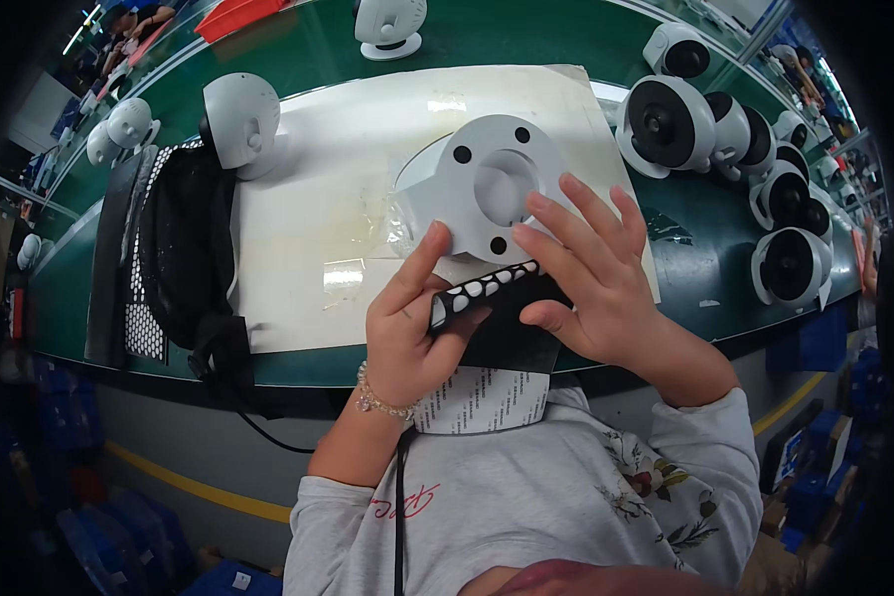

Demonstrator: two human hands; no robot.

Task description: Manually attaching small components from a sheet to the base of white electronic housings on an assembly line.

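A white camera (437,194) lies on the pale mat in front of me, its round base turned up. The base has a round recess in its middle, with black round pads (462,155) spaced about the rim. My left hand (412,323) grips a curled black sheet of stick-on pads (502,310) below the base; white round spots show along its folded edge, and printed backing hangs toward my shirt. My right hand (596,278) has its fingers spread over the base's right side, index fingertip close to the lower pad. Whether it touches is hard to tell.
The pale mat (308,219) covers the middle of the green table (705,248). At left lie more black pad sheets (144,298), a black pouch (194,238) and an upright white camera (243,119). Several cameras (666,124) crowd the right side; another camera (387,25) stands at the back.
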